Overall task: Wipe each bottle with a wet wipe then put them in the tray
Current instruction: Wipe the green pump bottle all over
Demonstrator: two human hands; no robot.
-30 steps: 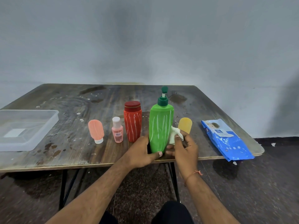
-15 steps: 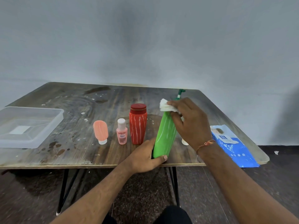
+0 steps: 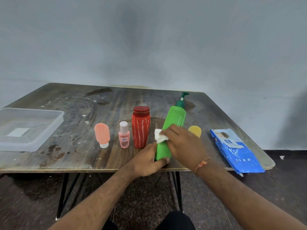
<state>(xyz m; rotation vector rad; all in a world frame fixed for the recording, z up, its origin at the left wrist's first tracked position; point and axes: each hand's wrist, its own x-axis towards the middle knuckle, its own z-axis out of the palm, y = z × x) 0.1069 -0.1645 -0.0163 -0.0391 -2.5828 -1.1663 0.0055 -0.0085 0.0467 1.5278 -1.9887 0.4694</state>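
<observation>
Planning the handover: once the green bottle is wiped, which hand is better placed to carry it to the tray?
Probably the left hand: it already grips the green bottle at its base, on the tray's side. The right hand holds the wipe.

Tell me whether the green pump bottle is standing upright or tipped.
Tipped. The green pump bottle leans right, pump head beyond its base; the left hand grips the base and the right hand presses a wet wipe against it.

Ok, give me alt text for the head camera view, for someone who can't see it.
A person's right hand rubs a white wet wipe on a tilted green pump bottle that the left hand grips at the base. Four smaller bottles, a clear tray at the left and a blue wipes pack at the right share the wooden table.
</observation>
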